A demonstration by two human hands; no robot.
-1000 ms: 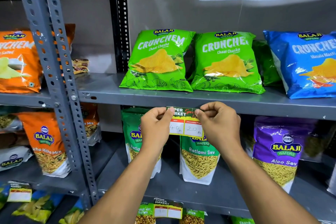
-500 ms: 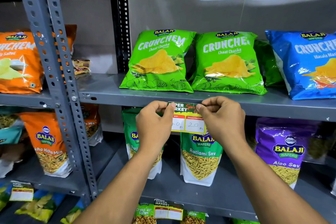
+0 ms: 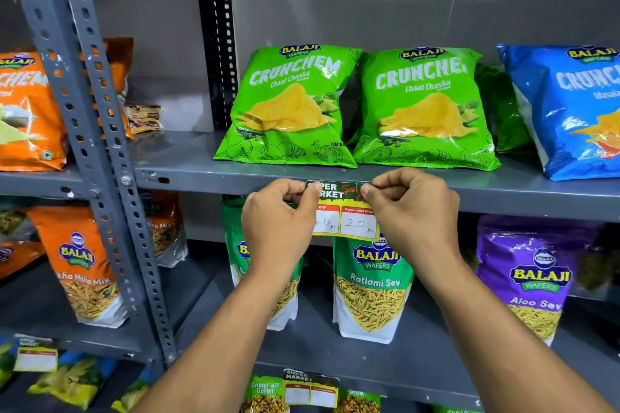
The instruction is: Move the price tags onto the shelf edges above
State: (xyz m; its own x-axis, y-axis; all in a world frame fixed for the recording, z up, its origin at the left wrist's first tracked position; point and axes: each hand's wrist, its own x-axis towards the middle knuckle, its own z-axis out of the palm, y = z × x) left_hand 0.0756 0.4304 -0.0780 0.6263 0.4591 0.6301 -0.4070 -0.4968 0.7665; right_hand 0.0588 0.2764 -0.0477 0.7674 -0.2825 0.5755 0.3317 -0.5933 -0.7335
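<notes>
A yellow and green price tag [image 3: 345, 213] with two white price boxes hangs against the front edge of the grey shelf [image 3: 503, 203] under the green Crunchem bags. My left hand [image 3: 280, 223] pinches its top left corner. My right hand [image 3: 414, 211] pinches its top right corner. The tag's top strip lies on the shelf edge; its lower half hangs below. Another price tag [image 3: 310, 391] sits on the lower shelf edge at the bottom. A third tag [image 3: 35, 359] sits on the bottom left shelf edge.
Two green Crunchem bags [image 3: 292, 107] and a blue bag [image 3: 570, 111] stand on the shelf above. Green Ratlami Sev [image 3: 372, 288] and purple Aloo Sev [image 3: 533, 278] pouches stand behind the tag. A perforated grey upright [image 3: 100, 151] divides off the left bay of orange packs.
Both hands have lifted the price tag from below the shelf edge up onto it. The tag's top now lies against the edge.
</notes>
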